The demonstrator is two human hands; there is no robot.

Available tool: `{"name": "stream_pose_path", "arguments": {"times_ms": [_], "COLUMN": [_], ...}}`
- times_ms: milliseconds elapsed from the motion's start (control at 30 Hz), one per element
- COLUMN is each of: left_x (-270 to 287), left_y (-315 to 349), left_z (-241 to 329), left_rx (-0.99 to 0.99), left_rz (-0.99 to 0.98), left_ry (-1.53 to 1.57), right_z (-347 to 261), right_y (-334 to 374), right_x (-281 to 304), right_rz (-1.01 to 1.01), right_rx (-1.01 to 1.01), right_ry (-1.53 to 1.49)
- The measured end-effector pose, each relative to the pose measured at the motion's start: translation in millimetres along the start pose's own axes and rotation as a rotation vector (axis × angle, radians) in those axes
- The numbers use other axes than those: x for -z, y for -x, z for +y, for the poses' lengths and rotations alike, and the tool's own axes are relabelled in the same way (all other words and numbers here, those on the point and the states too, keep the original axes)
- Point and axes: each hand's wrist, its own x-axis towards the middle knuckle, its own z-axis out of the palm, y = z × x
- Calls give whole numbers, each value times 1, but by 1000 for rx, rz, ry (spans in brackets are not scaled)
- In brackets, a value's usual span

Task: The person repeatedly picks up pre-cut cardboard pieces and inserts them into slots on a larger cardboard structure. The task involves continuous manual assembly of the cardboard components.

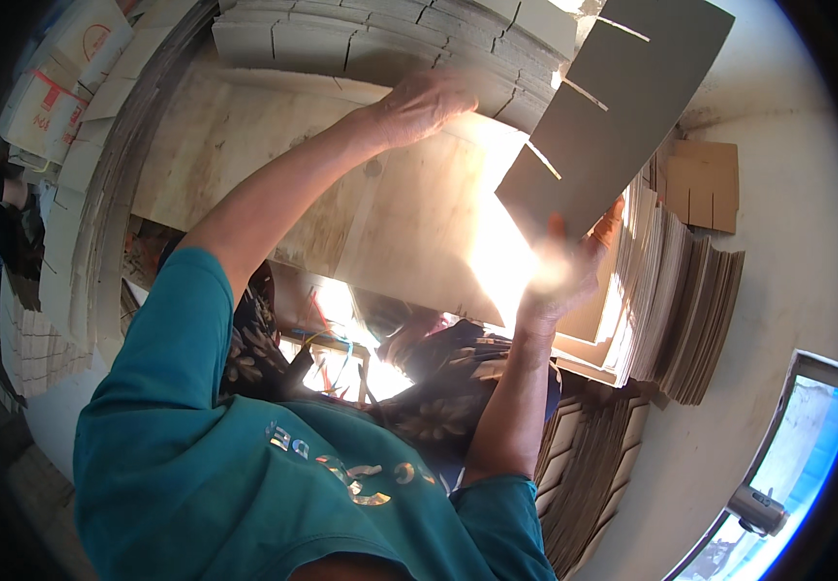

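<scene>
A grey-brown cardboard divider strip (622, 107) with several slots along its left edge is held up at the upper right, tilted. My right hand (566, 271) grips its lower end, thumb on the near face and fingers at the right edge; glare washes out part of the hand. My left hand (426, 105) is raised over the far side of a wooden board (341, 184), near a stack of slotted cardboard strips (380, 48). Its fingers look bent but are blurred, and whether anything is between them does not show.
More cardboard stacks stand on the right (676, 290) and along the left (99, 213). A brown slotted piece (702, 184) leans against the white wall (777, 261). Printed cartons (61, 87) lie at the far left. Bright sunlight falls across the board's right end.
</scene>
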Motion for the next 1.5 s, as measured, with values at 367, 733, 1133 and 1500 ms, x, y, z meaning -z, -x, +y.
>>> {"name": "stream_pose_path", "arguments": {"times_ms": [367,733,1133,1500], "left_x": [23,48,63,-26], "left_y": [2,-1,-23,-29], "left_z": [55,99,42,-35], "left_rx": [-135,-223,141,45], "left_rz": [-52,-34,-96,-156], "left_ry": [52,138,92,-452], "right_z": [2,4,12,6], "right_y": [7,12,27,29], "right_x": [-1,-5,-15,-21], "right_rz": [-46,-229,-97,-99], "right_rx": [18,-208,-38,-91], "right_ry": [200,360,298,172]}}
